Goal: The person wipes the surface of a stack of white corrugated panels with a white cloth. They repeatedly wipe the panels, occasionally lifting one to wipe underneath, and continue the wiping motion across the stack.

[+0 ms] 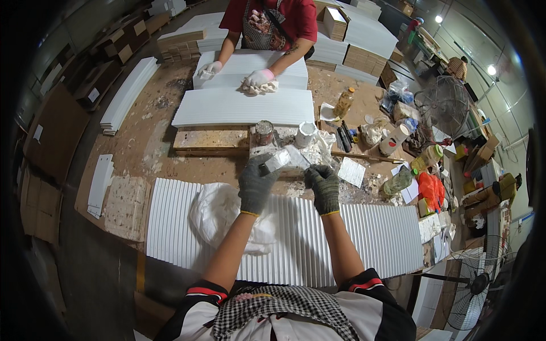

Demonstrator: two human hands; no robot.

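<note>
Head view: both gloved hands, left hand [256, 184] and right hand [324, 184], have their fingers closed on a pale grey, crumpled, paint-smeared sheet [287, 159], held above the surface [170, 150] beyond a white ribbed panel [375, 233], near two cans [263, 132].

Small grey-white block [286, 158], smeared (paste-like coating), tilted, held above the white ribbed panel [375, 238]

Bright, even overhead light w/ soft shadows; round white ceiling lamps [438, 19] glare top right; fisheye bends edges, black vignette corners.
</note>
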